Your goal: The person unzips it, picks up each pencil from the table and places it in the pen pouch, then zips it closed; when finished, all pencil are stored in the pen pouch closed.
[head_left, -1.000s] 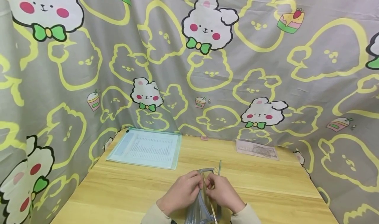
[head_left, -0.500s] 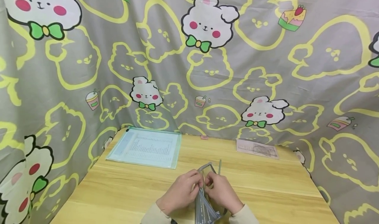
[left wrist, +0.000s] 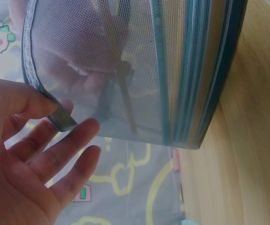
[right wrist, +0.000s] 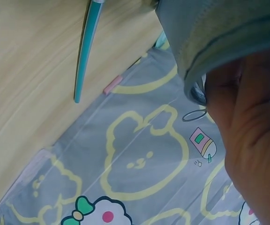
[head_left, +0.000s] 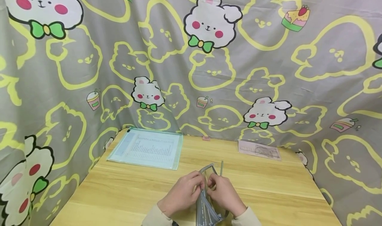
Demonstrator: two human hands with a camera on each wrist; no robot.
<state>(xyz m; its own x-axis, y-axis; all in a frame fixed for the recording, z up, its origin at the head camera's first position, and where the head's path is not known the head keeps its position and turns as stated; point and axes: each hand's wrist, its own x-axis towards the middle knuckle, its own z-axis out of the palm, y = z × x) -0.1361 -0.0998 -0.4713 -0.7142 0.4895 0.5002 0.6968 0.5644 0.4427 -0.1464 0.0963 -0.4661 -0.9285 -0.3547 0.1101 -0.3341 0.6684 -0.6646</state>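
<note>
A grey see-through mesh pencil case (head_left: 206, 207) stands tilted between my hands, its framed end pointing away from me. Through the mesh in the left wrist view, several teal and tan pencils (left wrist: 159, 70) lie side by side. My left hand (head_left: 183, 192) pinches the dark bound edge of the case between thumb and index finger, the other fingers spread. My right hand (head_left: 225, 192) holds the opposite edge with curled fingers, its fingertips partly hidden behind the case wall. A thin metal ring (right wrist: 194, 115) hangs beside the right fingers.
A teal pencil (head_left: 222, 168) lies on the wooden table (head_left: 119, 192) just beyond the right hand. A clear file folder with a printed sheet (head_left: 146, 149) lies at back left, a pink printed slip (head_left: 259, 150) at back right, and a small pink eraser-like block (head_left: 206, 138) against the patterned curtain (head_left: 170, 70).
The case has tipped, its framed far end rising and its near end swinging so the pencils inside show more. Both hands keep their places, and the last half second shows almost no movement.
</note>
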